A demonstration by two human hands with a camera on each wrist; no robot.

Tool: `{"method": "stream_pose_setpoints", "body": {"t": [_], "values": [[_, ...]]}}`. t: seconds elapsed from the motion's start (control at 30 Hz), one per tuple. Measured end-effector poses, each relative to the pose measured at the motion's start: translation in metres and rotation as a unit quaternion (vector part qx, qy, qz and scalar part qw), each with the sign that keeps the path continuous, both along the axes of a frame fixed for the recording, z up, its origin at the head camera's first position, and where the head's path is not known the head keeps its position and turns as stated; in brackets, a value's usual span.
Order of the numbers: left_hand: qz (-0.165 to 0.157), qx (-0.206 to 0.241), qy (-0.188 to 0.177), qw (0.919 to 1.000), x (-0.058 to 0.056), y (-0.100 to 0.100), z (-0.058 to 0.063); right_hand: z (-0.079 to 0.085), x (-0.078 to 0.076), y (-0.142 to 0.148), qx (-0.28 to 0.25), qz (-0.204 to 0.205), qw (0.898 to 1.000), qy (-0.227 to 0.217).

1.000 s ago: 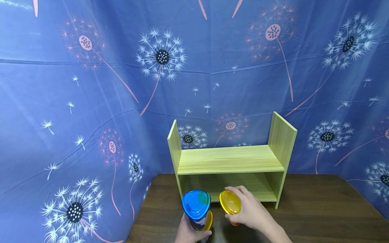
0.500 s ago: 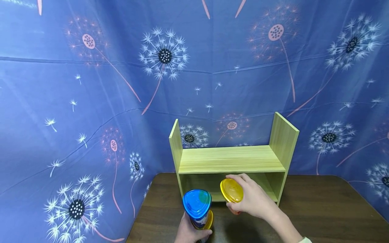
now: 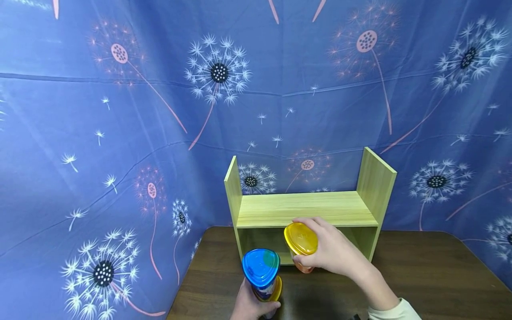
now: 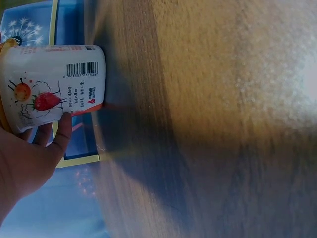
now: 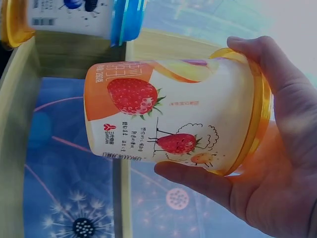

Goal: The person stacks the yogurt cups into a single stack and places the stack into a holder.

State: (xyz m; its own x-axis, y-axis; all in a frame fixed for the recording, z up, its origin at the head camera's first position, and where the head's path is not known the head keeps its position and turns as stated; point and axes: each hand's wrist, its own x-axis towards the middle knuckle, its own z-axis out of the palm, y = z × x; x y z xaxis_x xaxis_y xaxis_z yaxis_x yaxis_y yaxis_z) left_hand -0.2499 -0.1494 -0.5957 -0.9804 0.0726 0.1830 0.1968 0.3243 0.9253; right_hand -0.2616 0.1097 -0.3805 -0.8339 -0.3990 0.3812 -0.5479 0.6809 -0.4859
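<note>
Clasped in the left hand (image 3: 255, 306) is a white lower cup (image 4: 54, 84) with a yellow lid (image 3: 278, 290), its fingers curled around the side. On its wall are a printed strawberry, a small round fruit with a face and a barcode. Standing on that lid is a blue-lidded cup (image 3: 261, 268), so the two form a stack at the near side of the scene, left of the middle. Whether the base of the stack touches the table (image 3: 432, 271) cannot be told.

Grasping too, the right hand (image 3: 336, 249) has thumb and fingers wrapped around the lid end of a strawberry cup (image 5: 168, 114), white with an orange panel and a yellow lid of its own. This cup is held above the table, to the right of the stack and a little farther off, apart from it, in front of the shelf's lower opening. A pale sleeve (image 3: 394, 311) covers the right forearm near the bottom edge.

Beyond the hands, a light wooden shelf (image 3: 306, 209) with two upright side panels stands toward the far edge of the dark brown table. Blue cloth (image 3: 296, 120) printed with white and pink dandelions hangs behind it and along the left.
</note>
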Motion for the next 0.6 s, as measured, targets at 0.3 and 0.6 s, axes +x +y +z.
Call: {"method": "stream_pose_setpoints", "body": {"t": [0.3, 0.6], "values": [[0.007, -0.005, 0.001, 1.0, -0.001, 0.0, -0.002, 0.014, 0.0, -0.01, -0.008, 0.013, 1.0, 0.019], [0.005, 0.005, -0.001, 1.0, -0.002, 0.0, -0.002, 0.029, 0.0, -0.024, -0.011, 0.03, 0.999, 0.023]]}}
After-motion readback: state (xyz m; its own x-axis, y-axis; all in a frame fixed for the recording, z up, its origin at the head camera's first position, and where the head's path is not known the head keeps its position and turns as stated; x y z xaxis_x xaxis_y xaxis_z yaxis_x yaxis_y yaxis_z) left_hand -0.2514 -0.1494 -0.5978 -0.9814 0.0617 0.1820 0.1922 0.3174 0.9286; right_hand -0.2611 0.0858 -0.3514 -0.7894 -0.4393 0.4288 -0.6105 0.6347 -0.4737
